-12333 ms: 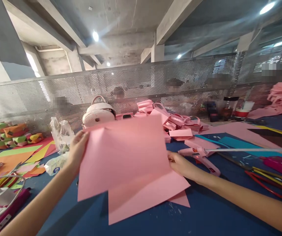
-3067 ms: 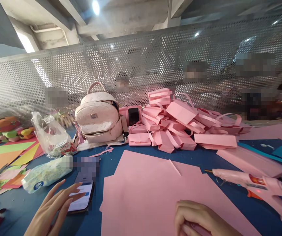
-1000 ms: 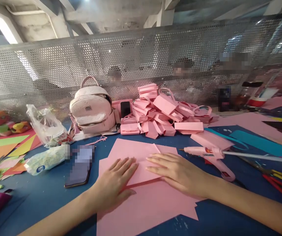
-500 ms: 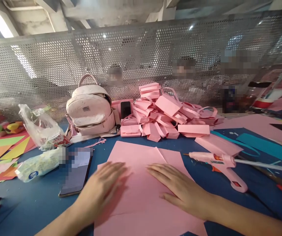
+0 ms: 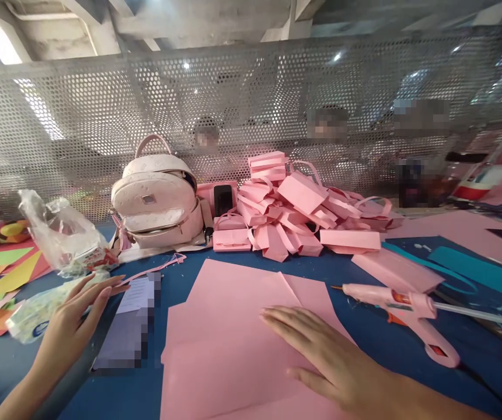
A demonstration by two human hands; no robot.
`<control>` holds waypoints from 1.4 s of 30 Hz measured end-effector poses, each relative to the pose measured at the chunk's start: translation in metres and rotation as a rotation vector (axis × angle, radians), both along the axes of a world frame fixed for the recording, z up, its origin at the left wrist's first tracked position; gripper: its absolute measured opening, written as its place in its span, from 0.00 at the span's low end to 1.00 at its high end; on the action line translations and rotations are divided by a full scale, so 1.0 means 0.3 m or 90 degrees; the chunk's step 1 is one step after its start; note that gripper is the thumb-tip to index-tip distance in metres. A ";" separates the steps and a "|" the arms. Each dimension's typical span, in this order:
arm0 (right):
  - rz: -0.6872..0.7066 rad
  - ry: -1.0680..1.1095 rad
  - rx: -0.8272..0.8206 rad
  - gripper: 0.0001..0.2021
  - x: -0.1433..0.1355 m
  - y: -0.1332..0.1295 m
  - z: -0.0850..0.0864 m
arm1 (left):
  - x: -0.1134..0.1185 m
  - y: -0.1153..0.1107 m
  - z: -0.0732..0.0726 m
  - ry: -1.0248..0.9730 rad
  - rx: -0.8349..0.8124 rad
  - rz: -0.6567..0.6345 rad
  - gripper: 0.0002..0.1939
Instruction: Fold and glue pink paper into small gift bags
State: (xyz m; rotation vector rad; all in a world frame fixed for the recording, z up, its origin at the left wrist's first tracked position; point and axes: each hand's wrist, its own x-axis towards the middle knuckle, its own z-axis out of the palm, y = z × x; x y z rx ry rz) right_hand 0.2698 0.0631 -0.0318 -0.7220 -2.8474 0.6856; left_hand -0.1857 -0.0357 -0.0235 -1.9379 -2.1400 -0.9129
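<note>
At the blue table (image 5: pixel 71 399), the right hand (image 5: pixel 325 356) on pink sheets (image 5: pixel 216 344)

In the lower centre of the frame, the pink sheets lay overlapped, their edges not quite matched. The right hand came over them from the lower right, fingers extended, thumb apart, gripping nothing. The left hand (image 5: pixel 65 326), at lower left, was loosely spread and empty between the soft patterned pack (image 5: pixel 25 318) and the phone (image 5: pixel 124 332); I couldn't tell whether its fingertips touched the screen. To my eye, steadying such paper called for a broad, light palm, since a hard push could have skewed or creased it. The glue gun (image 5: pixel 412 309), at right, nozzle towards the sheets, deserved elbow room.
</note>
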 end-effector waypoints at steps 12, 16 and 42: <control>0.041 0.007 0.018 0.30 -0.001 -0.007 0.030 | -0.028 0.004 -0.060 0.104 -0.062 -0.016 0.19; 0.042 0.019 0.023 0.31 0.002 -0.004 0.020 | -0.018 0.013 -0.046 0.120 -0.097 -0.045 0.20; 0.040 0.035 0.034 0.31 0.005 -0.005 0.009 | -0.027 0.009 -0.054 0.069 0.000 -0.065 0.20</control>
